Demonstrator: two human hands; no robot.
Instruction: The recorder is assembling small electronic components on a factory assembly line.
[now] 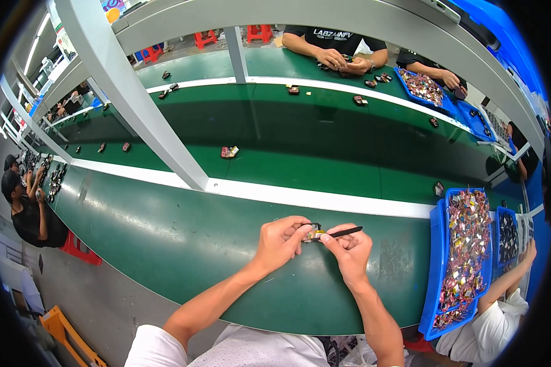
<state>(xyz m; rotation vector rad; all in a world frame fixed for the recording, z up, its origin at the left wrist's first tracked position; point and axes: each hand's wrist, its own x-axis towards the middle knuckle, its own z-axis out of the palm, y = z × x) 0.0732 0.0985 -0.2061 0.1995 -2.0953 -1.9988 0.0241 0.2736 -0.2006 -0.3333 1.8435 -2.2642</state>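
Above the green workbench, my two hands meet over a small electronic part with a black frame and a yellow patch. My left hand is closed, pinching the part's left side between thumb and fingers. From the right, my right hand grips a slim black pen-like tool, its thumb and fingertips close against the part. The tool's working end is hidden by the fingers, so I cannot tell its exact kind.
A blue bin heaped with small reddish parts stands right of my hands, a smaller blue tray beyond it. Past the white rail, a green conveyor belt carries scattered parts. A grey post rises ahead left. Co-workers sit around.
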